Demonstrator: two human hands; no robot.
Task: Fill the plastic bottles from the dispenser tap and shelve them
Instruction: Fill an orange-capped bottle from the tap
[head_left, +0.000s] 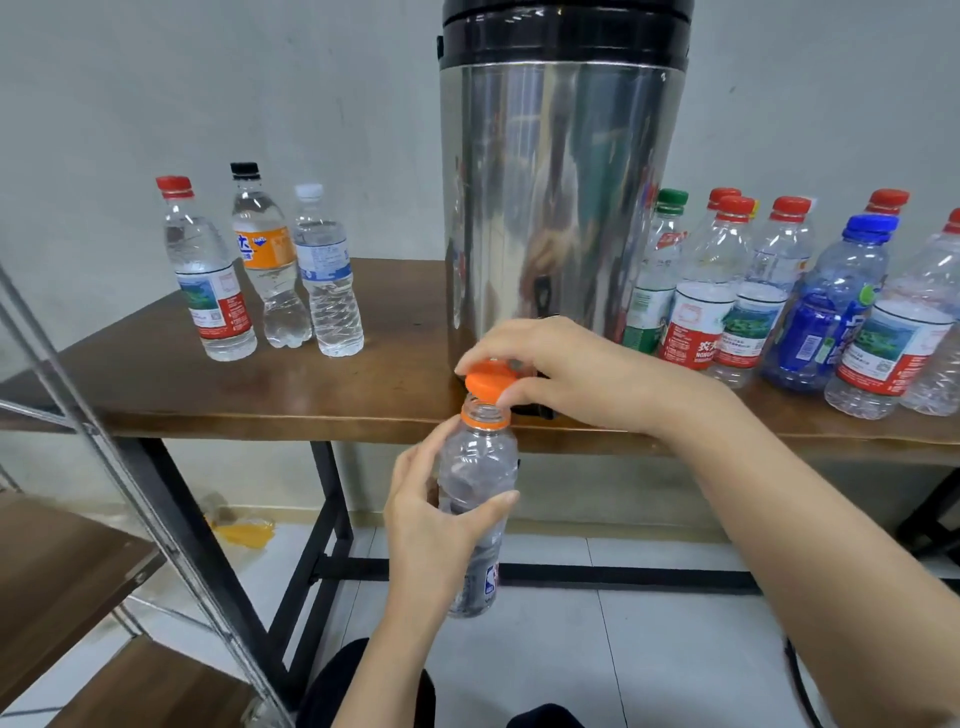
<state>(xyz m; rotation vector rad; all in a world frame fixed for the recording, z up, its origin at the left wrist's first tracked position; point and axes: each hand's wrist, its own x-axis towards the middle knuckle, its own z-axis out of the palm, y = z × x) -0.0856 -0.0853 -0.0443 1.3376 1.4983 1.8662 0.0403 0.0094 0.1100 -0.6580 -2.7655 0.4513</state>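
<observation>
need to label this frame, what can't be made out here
Head view only.
- Tap of the dispenser: mostly hidden behind the right hand gripping the orange cap.
- Water level in the held bottle: the left hand covers it.
- Dispenser lid: cut off by the top edge.
- Rightmost bottle: cut off by the right edge.

A person's left hand (441, 519) wraps around a clear bottle (480, 462) below its neck, thumb across the front, the forearm rising from the lower edge. The right hand (561, 369) arches above it, fingertips pinching an orange cap (488, 383) just over the bottle's open mouth, its bare forearm reaching in diagonally from the lower right.
</observation>
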